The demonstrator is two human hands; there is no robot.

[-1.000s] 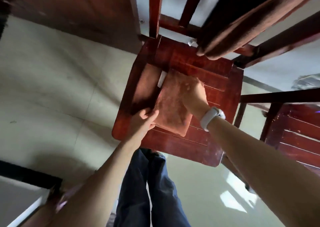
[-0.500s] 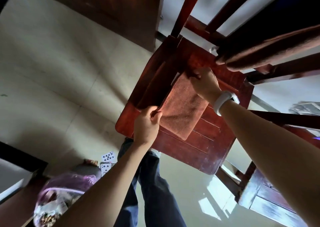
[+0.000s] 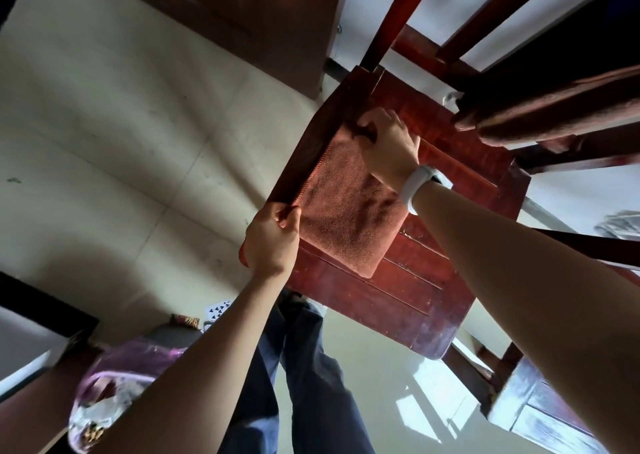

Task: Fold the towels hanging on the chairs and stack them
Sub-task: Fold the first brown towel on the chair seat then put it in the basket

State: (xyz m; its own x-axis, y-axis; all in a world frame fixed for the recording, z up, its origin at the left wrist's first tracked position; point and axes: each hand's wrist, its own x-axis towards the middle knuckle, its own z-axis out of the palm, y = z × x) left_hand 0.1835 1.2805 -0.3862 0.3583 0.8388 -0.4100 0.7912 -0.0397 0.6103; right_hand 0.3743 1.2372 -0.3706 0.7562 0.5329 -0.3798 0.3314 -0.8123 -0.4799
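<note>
While both hands [image 3: 272, 238] [image 3: 388, 141] pinch corners, fuzzy rectangular towel [image 3: 346, 218] lies on slatted wooden seat [image 3: 415, 297].

A rust-brown terry towel [image 3: 349, 214] lies folded into a flat rectangle on the red wooden chair seat [image 3: 426, 280] at the centre of the frame, its stitched edge along the seat's left side. A second towel [image 3: 554, 114] of the same colour hangs draped over the chair's back rail in the upper right, bunched in thick folds.
</note>
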